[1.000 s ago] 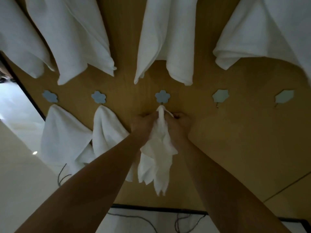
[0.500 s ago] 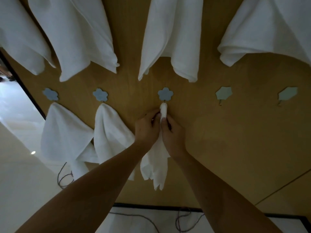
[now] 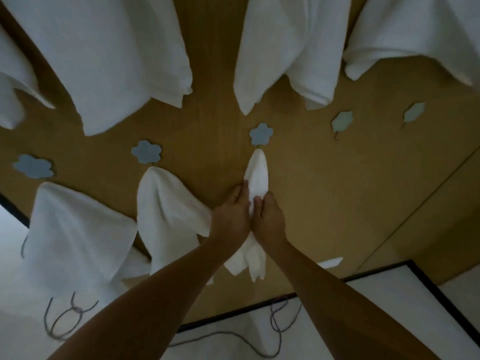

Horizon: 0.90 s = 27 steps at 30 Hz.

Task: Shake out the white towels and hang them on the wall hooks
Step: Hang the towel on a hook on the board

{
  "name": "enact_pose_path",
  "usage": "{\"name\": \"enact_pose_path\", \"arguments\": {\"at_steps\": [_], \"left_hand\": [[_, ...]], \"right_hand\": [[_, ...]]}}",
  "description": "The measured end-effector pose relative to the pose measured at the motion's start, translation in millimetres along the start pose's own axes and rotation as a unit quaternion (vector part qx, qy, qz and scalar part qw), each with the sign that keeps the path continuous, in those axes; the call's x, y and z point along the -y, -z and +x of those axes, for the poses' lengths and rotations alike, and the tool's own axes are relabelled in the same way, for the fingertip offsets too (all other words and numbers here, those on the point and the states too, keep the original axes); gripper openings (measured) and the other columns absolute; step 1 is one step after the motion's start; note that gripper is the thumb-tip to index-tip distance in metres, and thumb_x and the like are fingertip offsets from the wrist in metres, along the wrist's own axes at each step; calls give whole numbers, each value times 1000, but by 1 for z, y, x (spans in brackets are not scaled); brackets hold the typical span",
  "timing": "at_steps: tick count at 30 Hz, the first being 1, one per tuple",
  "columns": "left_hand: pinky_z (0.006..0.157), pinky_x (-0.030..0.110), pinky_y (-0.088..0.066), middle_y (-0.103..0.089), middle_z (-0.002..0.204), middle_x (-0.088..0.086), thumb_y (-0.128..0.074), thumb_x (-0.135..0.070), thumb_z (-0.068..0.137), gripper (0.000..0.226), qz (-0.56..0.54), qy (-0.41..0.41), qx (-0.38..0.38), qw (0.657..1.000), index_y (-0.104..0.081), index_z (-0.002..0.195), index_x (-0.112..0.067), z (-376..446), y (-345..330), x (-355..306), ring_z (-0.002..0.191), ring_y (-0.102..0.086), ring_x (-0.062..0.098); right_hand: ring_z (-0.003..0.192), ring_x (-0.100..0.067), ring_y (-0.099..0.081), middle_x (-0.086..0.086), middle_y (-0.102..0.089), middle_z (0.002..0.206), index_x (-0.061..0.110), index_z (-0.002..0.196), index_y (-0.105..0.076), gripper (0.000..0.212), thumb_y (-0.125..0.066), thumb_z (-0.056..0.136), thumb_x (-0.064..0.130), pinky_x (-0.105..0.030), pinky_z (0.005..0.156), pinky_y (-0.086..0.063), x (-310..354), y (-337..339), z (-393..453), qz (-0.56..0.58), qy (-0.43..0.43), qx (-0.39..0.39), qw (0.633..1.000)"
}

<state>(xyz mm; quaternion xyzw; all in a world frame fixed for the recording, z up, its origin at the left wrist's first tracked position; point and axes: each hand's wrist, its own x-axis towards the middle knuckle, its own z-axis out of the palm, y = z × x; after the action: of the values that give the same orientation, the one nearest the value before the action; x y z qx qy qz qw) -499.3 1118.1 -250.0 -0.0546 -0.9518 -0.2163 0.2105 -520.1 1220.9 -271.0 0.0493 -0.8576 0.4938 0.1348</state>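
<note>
With its tip now caught on the blue flower hook (image 3: pixel 261 134), the white towel (image 3: pixel 257 175) hangs just below it, while the left hand (image 3: pixel 230 216) and right hand (image 3: pixel 268 219), having slid down, pinch its middle, so this hanging looks nearly done.

The person's left hand (image 3: pixel 230 216) and right hand (image 3: pixel 268 219) are sliding down the small white cloth towel (image 3: pixel 257 175), away from the blue flower-shaped wall hook (image 3: pixel 261 134) where they were pinching its top a second ago. More towel is showing above the fingers, apparently hanging from the hook.
</note>
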Motion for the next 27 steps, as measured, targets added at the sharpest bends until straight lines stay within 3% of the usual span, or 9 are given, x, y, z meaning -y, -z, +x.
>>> {"name": "enact_pose_path", "arguments": {"at_steps": [2,4,6,8,11,13,17,24,27], "left_hand": [[87,33,-53,-34,156,10,-28,-35,103,60,21,-6,56,998,-13,156,-11,-1,1,7,102,-63,23],[86,29,-52,-27,157,6,-34,-31,104,65,38,-20,84,996,-2,157,-14,-5,0,14,103,-61,18],[93,27,-49,-37,149,5,-44,-32,102,67,49,-20,71,996,-10,157,-16,-12,2,20,113,-55,17],[97,31,-44,-48,141,6,-56,-35,96,66,34,-21,42,998,-28,152,-15,-21,7,24,119,-51,20],[88,38,-49,-59,127,10,-78,-28,78,64,-9,-75,-15,997,-53,135,-14,-35,14,30,108,-57,27],[82,36,-48,-60,115,7,-83,-23,71,53,-14,-102,-34,994,-60,118,-21,-42,23,32,101,-55,25],[77,33,-42,-60,105,3,-77,-21,78,28,-35,-161,12,986,-67,104,-21,-65,46,20,97,-52,24],[95,35,-39,-60,125,4,-62,-19,89,33,-104,-253,120,954,-64,122,-18,-127,72,-64,113,-49,24],[92,37,-42,-60,125,7,-56,-17,90,31,-137,-315,147,927,-64,120,-14,-176,82,-116,110,-50,25]], "right_hand": [[86,-25,-64,2,-60,89,11,113,-53,28,-35,106,32,-28,71,-41,1,-2,-5,-12,-36,22,999],[95,-29,-66,-2,-64,101,14,133,-46,34,-35,106,32,-30,75,-44,3,1,-14,-35,-68,58,995],[107,-31,-63,-6,-63,124,18,151,-30,49,-37,106,35,-35,85,-49,6,4,-29,-62,-106,88,988],[117,-31,-59,-8,-58,137,19,154,-26,56,-42,104,38,-36,93,-48,9,5,-47,-87,-139,82,983],[125,-30,-54,-10,-49,147,16,156,-24,64,-46,102,43,-34,99,-44,13,5,-71,-121,-183,66,973],[128,-29,-52,-11,-47,149,17,156,-23,67,-49,100,44,-32,99,-42,18,8,-87,-135,-212,44,967],[134,-24,-46,-9,-46,150,16,155,-27,69,-57,97,39,-27,104,-36,25,24,-130,-158,-225,21,961],[128,-22,-49,-9,-50,145,16,152,-34,66,-61,95,37,-25,102,-38,49,93,-233,-166,-261,-77,948],[131,-22,-46,-7,-47,148,17,152,-34,66,-60,95,38,-23,103,-34,57,135,-301,-193,-281,-118,933]]}}
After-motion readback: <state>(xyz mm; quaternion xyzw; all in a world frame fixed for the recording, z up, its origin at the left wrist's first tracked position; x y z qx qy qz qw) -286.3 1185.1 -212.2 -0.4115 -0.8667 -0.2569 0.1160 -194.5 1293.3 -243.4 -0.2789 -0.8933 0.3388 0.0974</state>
